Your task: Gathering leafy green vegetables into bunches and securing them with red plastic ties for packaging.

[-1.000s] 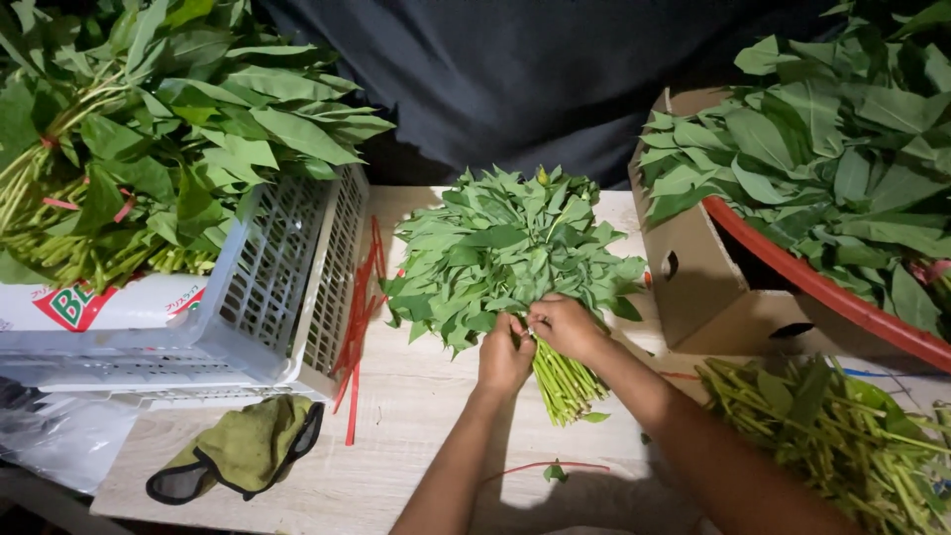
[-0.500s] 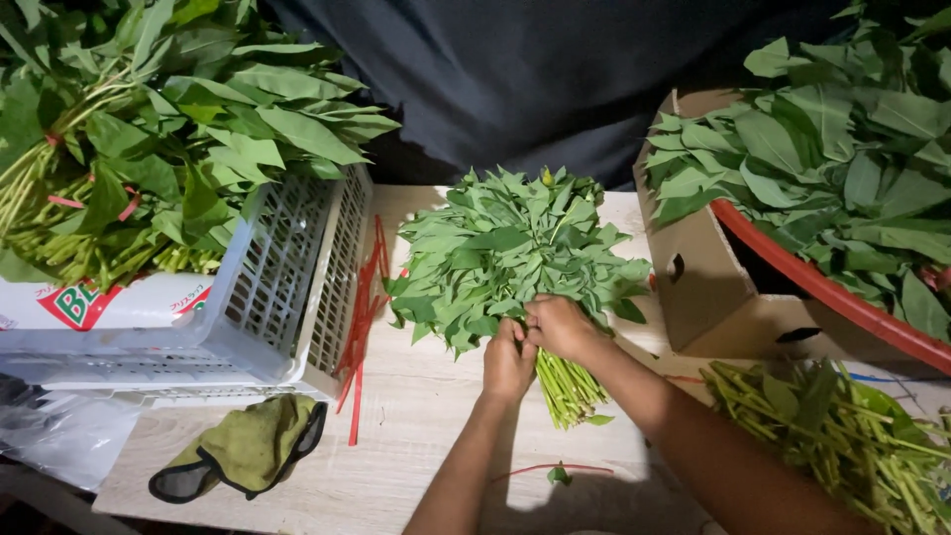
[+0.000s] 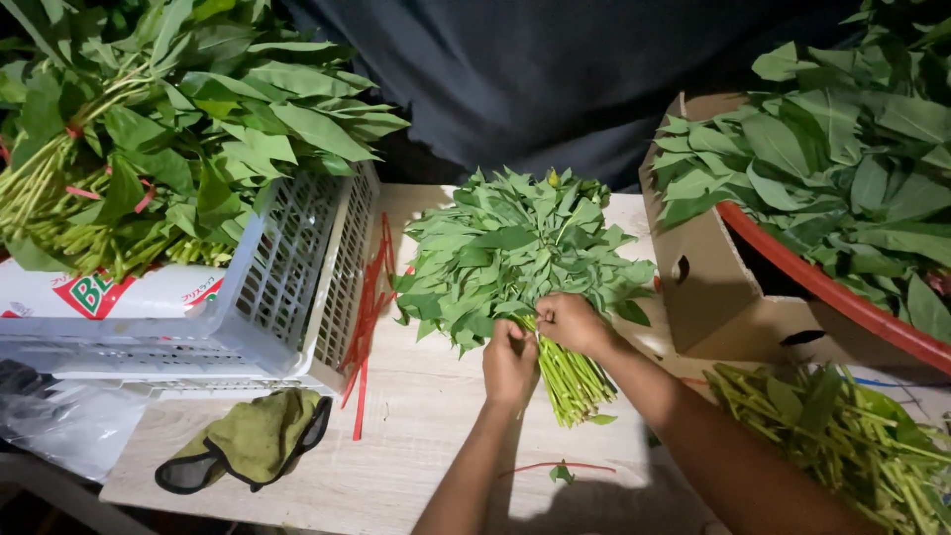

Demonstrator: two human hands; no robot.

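A bundle of leafy greens [image 3: 515,248] lies on the pale wooden table [image 3: 416,446], leaves pointing away from me and cut stems [image 3: 575,381] toward me. My left hand [image 3: 509,362] is closed against the stems just below the leaves. Beside it, my right hand [image 3: 568,322] grips the same stems from the right. Whether a tie sits between my fingers is hidden.
A white plastic crate [image 3: 248,297] heaped with bundled greens [image 3: 149,129] stands at the left. Red tie strips [image 3: 369,307] lie beside it, and a green cloth [image 3: 253,441] nearer me. A cardboard box [image 3: 708,287] and red basin [image 3: 842,297] hold greens at the right; loose stems [image 3: 842,436] lie below.
Both hands have stayed on the bundle's stems, with only small shifts of the fingers. The bundle has not moved on the table.
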